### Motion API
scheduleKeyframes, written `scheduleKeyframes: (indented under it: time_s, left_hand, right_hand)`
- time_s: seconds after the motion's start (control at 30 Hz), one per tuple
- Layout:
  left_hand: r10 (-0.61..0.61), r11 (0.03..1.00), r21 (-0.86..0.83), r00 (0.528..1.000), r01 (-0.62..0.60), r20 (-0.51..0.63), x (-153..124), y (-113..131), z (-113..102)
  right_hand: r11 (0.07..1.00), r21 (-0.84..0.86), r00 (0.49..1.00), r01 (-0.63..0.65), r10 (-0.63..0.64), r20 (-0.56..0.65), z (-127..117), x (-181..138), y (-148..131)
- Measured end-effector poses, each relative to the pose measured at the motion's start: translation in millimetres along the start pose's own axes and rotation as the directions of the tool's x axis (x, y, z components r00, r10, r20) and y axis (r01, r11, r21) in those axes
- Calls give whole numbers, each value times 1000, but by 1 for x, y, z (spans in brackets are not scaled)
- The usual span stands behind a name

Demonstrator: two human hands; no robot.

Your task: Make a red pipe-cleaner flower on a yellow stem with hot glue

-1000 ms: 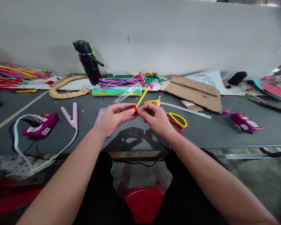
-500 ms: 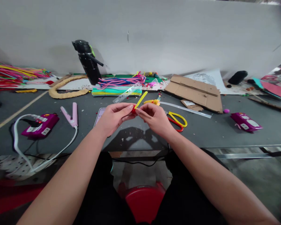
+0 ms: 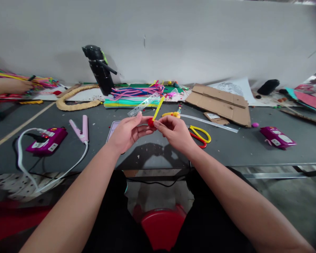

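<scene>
Above the near middle of the grey table, my left hand and my right hand meet fingertip to fingertip. Together they pinch a small red piece with a yellow pipe cleaner that sticks up and away from it. Both hands are closed in a pinch on it. A phone lies flat on the table under my left hand, mostly hidden. Yellow and red scissors lie just right of my right hand.
A black bottle stands behind bundled pipe cleaners and a clear ruler. Cardboard lies back right. A pink iron and magenta boxes flank me. Another person's hand is at far left.
The yellow pipe cleaner has tipped more upright and the red piece shows more between my fingertips. Another person's hand has come into view at the far left.
</scene>
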State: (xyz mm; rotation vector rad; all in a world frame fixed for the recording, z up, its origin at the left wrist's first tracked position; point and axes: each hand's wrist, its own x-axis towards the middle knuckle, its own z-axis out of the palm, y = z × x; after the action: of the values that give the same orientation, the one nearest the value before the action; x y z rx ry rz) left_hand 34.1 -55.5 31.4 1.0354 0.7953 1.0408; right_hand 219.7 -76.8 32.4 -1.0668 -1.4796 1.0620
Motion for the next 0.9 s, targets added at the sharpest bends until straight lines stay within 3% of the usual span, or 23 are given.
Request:
scheduleKeyframes:
  time_s: [0.27,0.37,0.63,0.8,0.9]
  left_hand:
    - [9,1000,-11,1000,-9,-11,-1,-1,-2]
    - [-6,1000,-10,999,7,34,-2,0,-2]
    - [45,988,143,993,-62,113,-7,-4,1]
    - [72,973,218,996,-80,47,-5,-8,-1]
    - [87,949,300,996,-93,34,-3,-7,-4]
  right_hand:
    - [999,-41,1000,1,-2,-10,1,-1,1]
    - [999,-41,1000,3,-4,-17,0,0,2]
    - [1000,-29,1000,-9,9,-17,-1,0,2]
    - [990,-143,1000,12,-14,-15,-6,-2,3]
    - [949,-311,996,45,-19,87,-21,-5,6]
